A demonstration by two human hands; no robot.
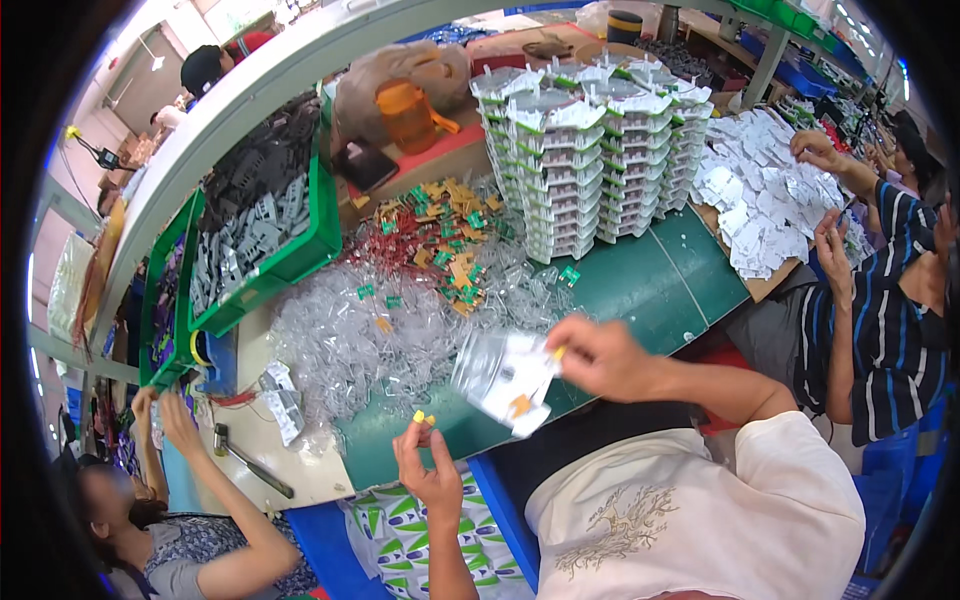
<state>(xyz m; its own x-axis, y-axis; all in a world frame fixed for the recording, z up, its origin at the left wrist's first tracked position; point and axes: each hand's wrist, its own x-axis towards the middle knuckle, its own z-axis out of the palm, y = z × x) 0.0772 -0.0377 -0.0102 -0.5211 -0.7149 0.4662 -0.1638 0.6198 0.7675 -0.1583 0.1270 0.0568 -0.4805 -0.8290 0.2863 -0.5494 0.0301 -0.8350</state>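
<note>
My right hand [605,358] grips a flat white plastic part [522,368] by its right edge, above the front of the green table. A clear plastic section sits along its left side, and a small tan piece [520,405] shows near its lower edge. Motion blurs the part somewhat. Lower and to the left, my left hand [432,472] is raised, thumb and fingertips pinching a small yellow piece [424,418]. Beyond both hands spreads a heap of clear plastic pieces [340,330], with tan and green parts on red wires [450,235] behind it.
Tall stacks of white-and-green housings [560,170] stand at the back. Green bins [318,240] of grey parts are at left. White pieces [765,190] lie piled at right beside a co-worker in a striped shirt [870,310]. Another person [220,530] works at lower left, near a hammer-like tool [255,465].
</note>
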